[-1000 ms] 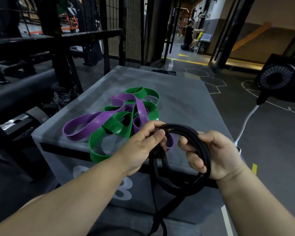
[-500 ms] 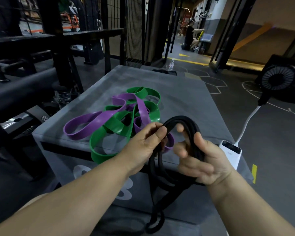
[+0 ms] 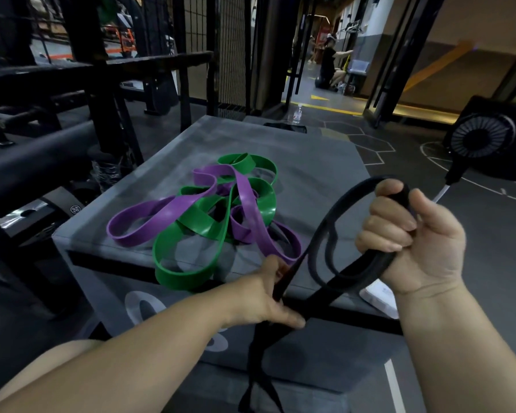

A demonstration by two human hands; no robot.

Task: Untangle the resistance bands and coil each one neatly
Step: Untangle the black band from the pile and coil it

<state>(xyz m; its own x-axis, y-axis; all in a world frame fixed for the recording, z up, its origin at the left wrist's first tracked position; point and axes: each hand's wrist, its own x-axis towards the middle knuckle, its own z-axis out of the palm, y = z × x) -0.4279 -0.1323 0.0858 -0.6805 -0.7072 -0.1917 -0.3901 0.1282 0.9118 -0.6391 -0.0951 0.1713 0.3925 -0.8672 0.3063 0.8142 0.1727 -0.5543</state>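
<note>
A black resistance band [image 3: 325, 231] is partly wound into loops that my right hand [image 3: 411, 236] grips at the right, in front of the grey padded box [image 3: 304, 162]. My left hand [image 3: 268, 299] holds the band's loose length lower down at the box's front edge, and the tail hangs below it. On top of the box a green band [image 3: 209, 222] and a purple band [image 3: 164, 216] lie tangled through each other, apart from both hands.
A white power bank [image 3: 379, 296] lies on the box's right front corner, its cable running to a black fan [image 3: 480, 138] at the right. Black gym racks and padded rollers [image 3: 36, 162] stand to the left. A person sits far back in the corridor.
My right hand has lifted up and to the right with the black loops. My left hand has slid down along the band to the box's front edge, drawing the band taut between them.
</note>
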